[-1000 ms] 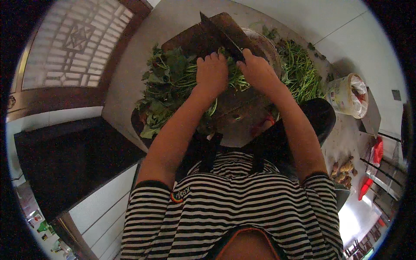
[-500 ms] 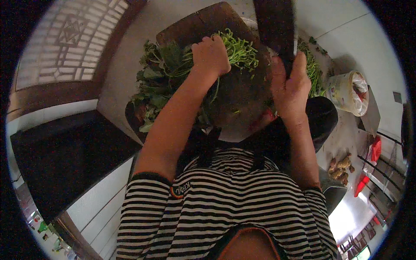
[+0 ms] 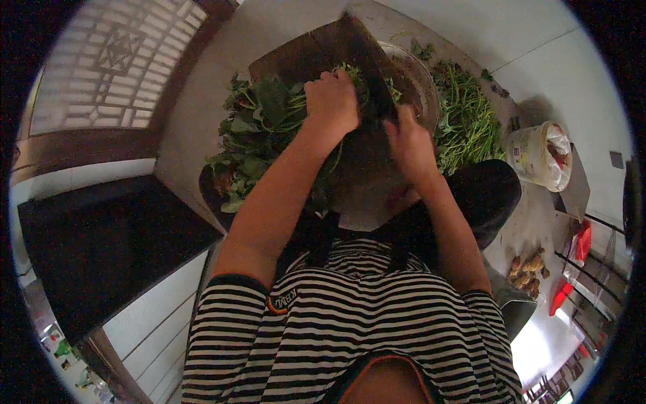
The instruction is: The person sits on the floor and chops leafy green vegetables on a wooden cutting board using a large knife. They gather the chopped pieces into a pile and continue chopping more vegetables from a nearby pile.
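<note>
Gripping a bunch of leafy greens (image 3: pixel 259 128) at the frame's upper centre, the left hand (image 3: pixel 333 101) has its fingers curled and clamped on the stems. The leaves spread to the left; the bunch's long axis runs roughly sideways. The right hand (image 3: pixel 412 145), blurred and farther from the leaves, has its fingers wrapped around a dark knife (image 3: pixel 374 67). Its blade leans up and left, crossing the stems' line just right of the left knuckles, over a brown wooden board (image 3: pixel 293 58).
</note>
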Tool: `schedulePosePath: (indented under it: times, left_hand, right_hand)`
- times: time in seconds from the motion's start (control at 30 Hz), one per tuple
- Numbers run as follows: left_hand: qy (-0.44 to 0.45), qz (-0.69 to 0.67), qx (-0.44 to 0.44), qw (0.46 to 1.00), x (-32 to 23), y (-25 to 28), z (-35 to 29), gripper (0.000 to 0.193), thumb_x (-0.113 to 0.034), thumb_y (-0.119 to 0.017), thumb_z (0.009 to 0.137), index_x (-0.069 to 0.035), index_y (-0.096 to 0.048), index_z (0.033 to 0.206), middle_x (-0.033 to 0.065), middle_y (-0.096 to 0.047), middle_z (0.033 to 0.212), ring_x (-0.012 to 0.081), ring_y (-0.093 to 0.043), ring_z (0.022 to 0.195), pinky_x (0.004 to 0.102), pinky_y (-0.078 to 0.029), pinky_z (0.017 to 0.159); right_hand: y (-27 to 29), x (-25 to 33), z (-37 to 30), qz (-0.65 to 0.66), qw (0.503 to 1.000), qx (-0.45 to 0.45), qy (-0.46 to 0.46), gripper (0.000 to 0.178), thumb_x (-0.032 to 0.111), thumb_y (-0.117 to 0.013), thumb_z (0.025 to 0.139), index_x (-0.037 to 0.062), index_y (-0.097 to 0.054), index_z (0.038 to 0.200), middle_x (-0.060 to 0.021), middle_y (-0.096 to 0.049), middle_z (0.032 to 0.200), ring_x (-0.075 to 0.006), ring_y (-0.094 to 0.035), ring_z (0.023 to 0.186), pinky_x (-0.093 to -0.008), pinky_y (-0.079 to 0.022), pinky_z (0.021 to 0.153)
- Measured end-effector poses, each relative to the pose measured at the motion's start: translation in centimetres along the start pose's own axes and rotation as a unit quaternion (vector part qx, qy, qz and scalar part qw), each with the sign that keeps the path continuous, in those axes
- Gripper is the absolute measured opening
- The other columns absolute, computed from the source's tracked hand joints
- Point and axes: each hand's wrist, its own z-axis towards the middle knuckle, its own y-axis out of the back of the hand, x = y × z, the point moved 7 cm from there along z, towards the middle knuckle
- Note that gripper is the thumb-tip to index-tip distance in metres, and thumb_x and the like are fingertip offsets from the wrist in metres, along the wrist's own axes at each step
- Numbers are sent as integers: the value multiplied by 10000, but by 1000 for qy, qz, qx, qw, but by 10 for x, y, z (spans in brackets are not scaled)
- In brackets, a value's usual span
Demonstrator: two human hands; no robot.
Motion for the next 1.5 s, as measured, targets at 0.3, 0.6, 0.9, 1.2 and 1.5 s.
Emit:
schedulePosePath:
  times: [0.3,0.6,0.9,1.2,1.5]
  left_hand:
    - [-3,-10,22,1000,-2,-4,5,514,-223,-676,669,25,-487,1078,199,-555,982,331,-584,879,420,-422,765]
    - [-10,0,3,1000,-4,-3,4,491,-238,-669,676,8,-492,1062,202,-558,976,333,-587,877,416,-420,747]
    - [6,-25,18,1000,3,-8,3,554,-215,-689,650,23,-483,1106,206,-552,1005,340,-567,927,437,-414,776]
    - [-21,11,9,1000,10,-13,7,643,-278,-698,657,43,-459,1160,182,-548,1045,330,-548,977,465,-398,831]
    - [-32,28,-5,999,27,0,-21,699,-335,-800,552,4,-508,1088,127,-551,1023,290,-551,963,440,-408,832]
  right_hand:
    - [56,37,-1,92,976,-193,31,290,143,-615,840,36,-431,1037,-243,-608,778,-446,-590,711,-494,-461,579]
    - [87,58,2,110,967,-226,33,284,136,-607,842,21,-447,1047,-248,-598,781,-458,-583,718,-461,-487,597]
    - [72,55,8,139,982,-125,-24,282,153,-602,846,20,-432,1028,-271,-594,782,-456,-589,698,-487,-471,583]
    - [-22,16,12,-34,997,73,-15,251,249,-521,884,42,-402,961,-243,-615,762,-440,-599,682,-521,-486,593]
    - [49,56,27,16,996,-47,79,238,199,-579,861,42,-427,955,-218,-596,671,-429,-590,638,-494,-473,537]
